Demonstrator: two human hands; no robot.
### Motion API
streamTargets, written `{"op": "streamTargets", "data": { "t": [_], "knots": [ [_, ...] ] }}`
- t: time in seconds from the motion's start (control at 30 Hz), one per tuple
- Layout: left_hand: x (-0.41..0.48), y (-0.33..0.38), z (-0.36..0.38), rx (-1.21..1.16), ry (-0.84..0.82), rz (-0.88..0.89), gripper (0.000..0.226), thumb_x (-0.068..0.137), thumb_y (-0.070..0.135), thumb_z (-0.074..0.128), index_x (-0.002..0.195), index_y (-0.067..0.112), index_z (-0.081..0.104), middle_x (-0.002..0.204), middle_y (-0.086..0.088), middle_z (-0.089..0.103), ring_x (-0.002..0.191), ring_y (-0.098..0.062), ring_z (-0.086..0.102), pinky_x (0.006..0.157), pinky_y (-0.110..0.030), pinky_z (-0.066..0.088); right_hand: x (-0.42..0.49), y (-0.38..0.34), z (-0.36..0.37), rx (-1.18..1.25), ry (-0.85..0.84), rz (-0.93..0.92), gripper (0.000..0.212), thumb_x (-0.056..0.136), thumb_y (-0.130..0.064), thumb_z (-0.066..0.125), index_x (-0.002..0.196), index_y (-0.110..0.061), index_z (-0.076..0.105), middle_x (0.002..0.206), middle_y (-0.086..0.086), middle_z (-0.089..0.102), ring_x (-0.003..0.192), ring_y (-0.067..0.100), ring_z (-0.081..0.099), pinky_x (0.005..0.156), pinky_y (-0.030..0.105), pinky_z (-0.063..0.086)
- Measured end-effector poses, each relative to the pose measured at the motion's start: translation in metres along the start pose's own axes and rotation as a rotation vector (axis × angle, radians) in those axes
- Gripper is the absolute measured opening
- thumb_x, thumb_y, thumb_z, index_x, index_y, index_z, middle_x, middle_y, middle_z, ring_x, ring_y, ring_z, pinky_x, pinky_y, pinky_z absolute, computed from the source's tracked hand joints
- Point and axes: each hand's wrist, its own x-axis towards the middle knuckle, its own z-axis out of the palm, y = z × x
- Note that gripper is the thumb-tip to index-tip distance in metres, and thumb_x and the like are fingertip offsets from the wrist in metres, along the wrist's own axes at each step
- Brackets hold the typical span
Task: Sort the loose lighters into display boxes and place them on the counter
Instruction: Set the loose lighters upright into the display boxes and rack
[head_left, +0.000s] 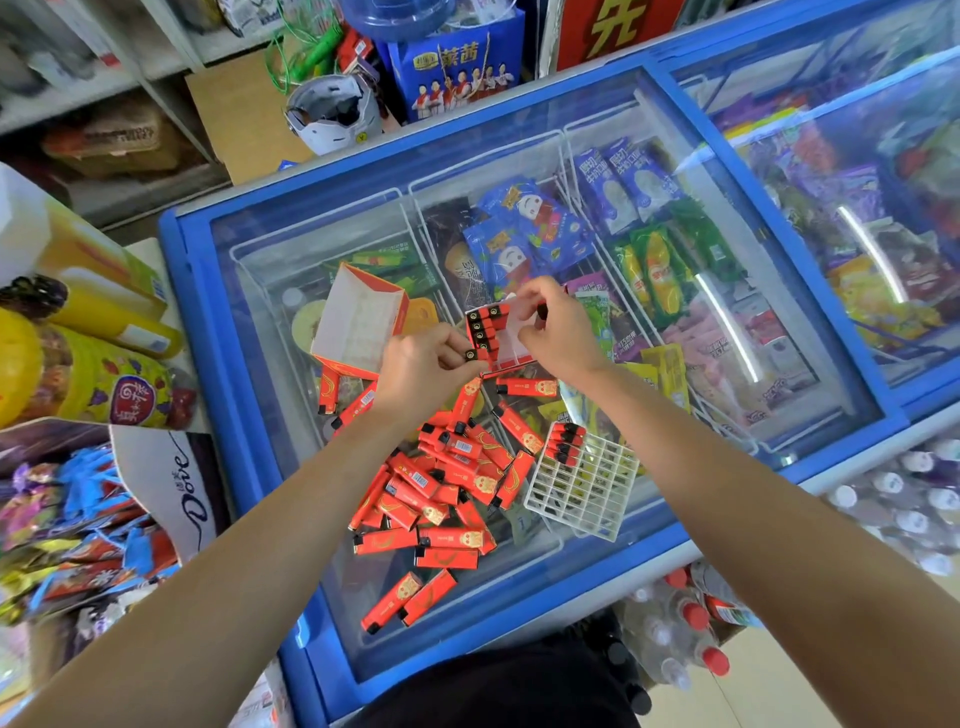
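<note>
Centrally, I noted the left hand (421, 364) pinching one lighter (471, 355) beside the display box (506, 340), the right hand (558, 332) gripping its far side; loose lighters (452, 483) lay heaped on the freezer lid (260, 364) below.

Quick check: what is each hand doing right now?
Left hand: pinching a red lighter with a black cap.
Right hand: gripping the partly filled red cardboard display box.

"Dove" on white-and-brown carton (179, 483), yellow "先" on red sign (571, 31)
</note>
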Motion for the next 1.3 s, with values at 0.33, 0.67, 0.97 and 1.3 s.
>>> {"op": "streamTargets", "data": {
  "t": [0.33, 0.67, 0.97, 1.3],
  "knots": [
    [-0.003, 0.000, 0.013, 0.077, -0.002, 0.048, 0.020, 0.076, 0.026, 0.087, 0.084, 0.014, 0.073, 0.068, 0.008, 0.069, 0.067, -0.003, 0.067, 0.070, -0.027, 0.060, -0.018, 0.014, -0.008, 0.122, -0.114, 0.080, 0.040, 0.090, 0.006, 0.058, 0.121, -0.020, 0.060, 0.099, -0.006, 0.068, 0.091, 0.000, 0.065, 0.080, 0.021, 0.052],
    [0.013, 0.007, 0.021, 0.306, -0.037, 0.088, 0.020, 0.078, 0.027, 0.085, 0.076, 0.014, 0.069, 0.069, 0.003, 0.069, 0.068, -0.015, 0.067, 0.067, -0.034, 0.058, -0.036, 0.012, -0.016, 0.202, -0.046, 0.141, 0.026, 0.095, 0.002, 0.059, 0.112, -0.018, 0.055, 0.106, -0.010, 0.069, 0.102, -0.006, 0.063, 0.079, 0.011, 0.050],
    [0.013, -0.006, 0.020, 0.320, 0.048, 0.258, 0.036, 0.077, 0.030, 0.085, 0.105, 0.013, 0.071, 0.097, -0.003, 0.064, 0.086, -0.022, 0.062, 0.069, -0.032, 0.052, -0.031, 0.007, -0.015, 0.271, -0.022, 0.159, 0.028, 0.086, -0.003, 0.074, 0.107, -0.014, 0.058, 0.109, -0.001, 0.074, 0.102, 0.006, 0.069, 0.086, 0.023, 0.056],
    [0.022, -0.010, 0.019, 0.204, -0.127, 0.160, 0.047, 0.087, 0.023, 0.077, 0.132, 0.017, 0.065, 0.148, -0.005, 0.052, 0.133, -0.021, 0.053, 0.111, -0.037, 0.044, -0.018, -0.007, -0.015, 0.125, 0.055, 0.057, 0.023, 0.079, -0.009, 0.080, 0.099, -0.019, 0.074, 0.091, -0.014, 0.069, 0.084, -0.002, 0.061, 0.077, 0.014, 0.049]
  ]
}}
